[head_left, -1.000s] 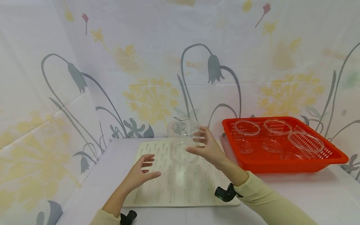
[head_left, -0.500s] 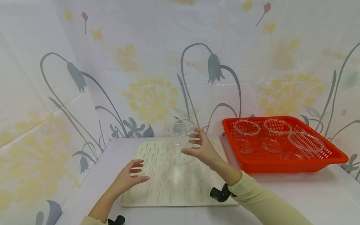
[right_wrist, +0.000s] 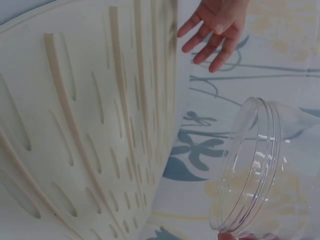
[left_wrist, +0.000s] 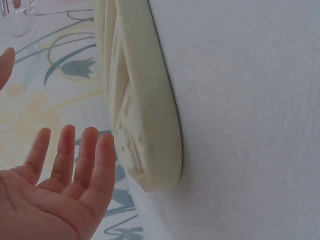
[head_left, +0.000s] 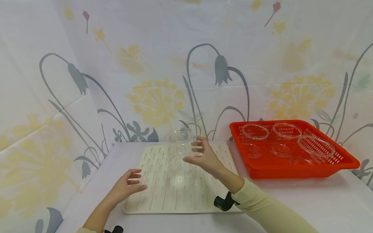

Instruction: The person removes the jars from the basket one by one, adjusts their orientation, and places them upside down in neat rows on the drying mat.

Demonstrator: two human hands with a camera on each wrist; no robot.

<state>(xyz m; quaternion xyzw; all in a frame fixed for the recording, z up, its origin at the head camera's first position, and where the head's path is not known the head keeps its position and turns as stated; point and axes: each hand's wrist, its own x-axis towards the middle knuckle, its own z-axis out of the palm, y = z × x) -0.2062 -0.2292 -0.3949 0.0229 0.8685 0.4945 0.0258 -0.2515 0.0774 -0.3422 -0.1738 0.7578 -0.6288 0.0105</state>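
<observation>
My right hand point(head_left: 205, 158) grips a clear plastic jar point(head_left: 180, 150) by its right side, over the far half of a cream ridged mat point(head_left: 169, 197). In the right wrist view the threaded mouth of the jar point(right_wrist: 250, 170) faces the mat, so it is held mouth down, with fingertips at its lower edge. My left hand point(head_left: 123, 187) hangs above the mat's left edge, apart from the jar. Its fingers are loosely spread with nothing in them, as the left wrist view of the left hand point(left_wrist: 60, 190) also shows.
A red perforated basket point(head_left: 256, 171) stands right of the mat. Inside it are three similar clear jars, one of them a front right jar point(head_left: 316, 147), mouths upward. A white table point(head_left: 306, 200) carries everything, and a flower-printed cloth point(head_left: 163, 38) rises behind.
The right hand has moved left and slightly down with the jar, whose base first tilted toward me and now stands more level. The left hand has drawn back to the left and down.
</observation>
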